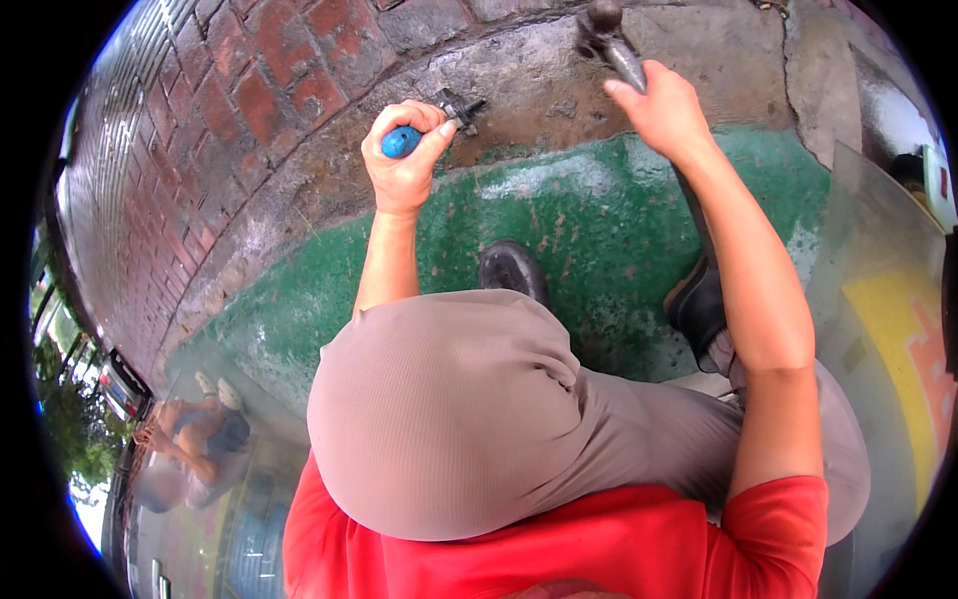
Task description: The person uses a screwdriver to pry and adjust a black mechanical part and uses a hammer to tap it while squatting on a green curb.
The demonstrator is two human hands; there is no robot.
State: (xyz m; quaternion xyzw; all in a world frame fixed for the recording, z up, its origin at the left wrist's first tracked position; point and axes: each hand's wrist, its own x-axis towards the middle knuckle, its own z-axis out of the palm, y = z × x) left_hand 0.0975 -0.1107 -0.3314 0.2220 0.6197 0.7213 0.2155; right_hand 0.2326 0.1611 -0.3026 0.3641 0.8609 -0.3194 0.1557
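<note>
In my left hand [399, 165] a tool with a rounded blue handle [401, 142] is gripped, its blue end facing up. Its working end is hidden by my fingers. Against my thumb and fingertips sits a small dark metal part [459, 108] with short arms; whether it is joined to the tool I cannot make out. Farther to the right, my right hand [661, 105] is wrapped round the handle of a hammer. The hammer's worn grey head [599, 32] is raised beyond my fingers, apart from the metal part, and its dark handle runs back along my forearm.
Below my hands is a wet concrete strip [539, 100], bordered by red brick paving [259, 110] and green-painted ground [589, 210]. My dark shoes [514, 272] stand on the green. A clear panel [858, 250] rises at the right; a crouching figure [205, 429] shows at lower left.
</note>
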